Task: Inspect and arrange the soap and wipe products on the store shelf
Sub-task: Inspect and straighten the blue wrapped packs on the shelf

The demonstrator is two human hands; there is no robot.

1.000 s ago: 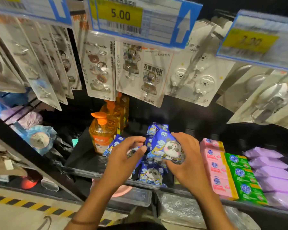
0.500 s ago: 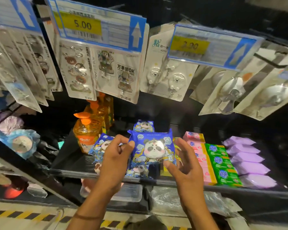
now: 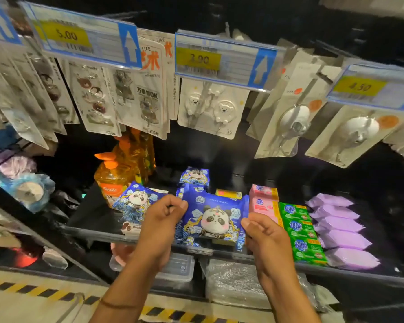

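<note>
Panda wipe pack [image 3: 214, 220] is held face-up just above the shelf [image 3: 96, 230] front edge, with its long axis running left-right. It spans the 2 grips. The left-hand grip [image 3: 160, 226] pinches the upper-left corner and the right-hand grip [image 3: 264, 236] pinches the right edge, fingers curled. Neither is nearer. A tilted panda pack [image 3: 135, 203] lies just left, and pink soap boxes [image 3: 262, 205] sit just right, with green soap boxes [image 3: 299, 229] beyond. Likely next move: lower the pack straight into the gap between them.

Both forearms are angling forward, the left hand [image 3: 160, 220] and right hand [image 3: 266, 238] facing each other, their curled fingers [image 3: 173, 205] pinching opposite side edges of one wipe pack [image 3: 214, 217].
</note>
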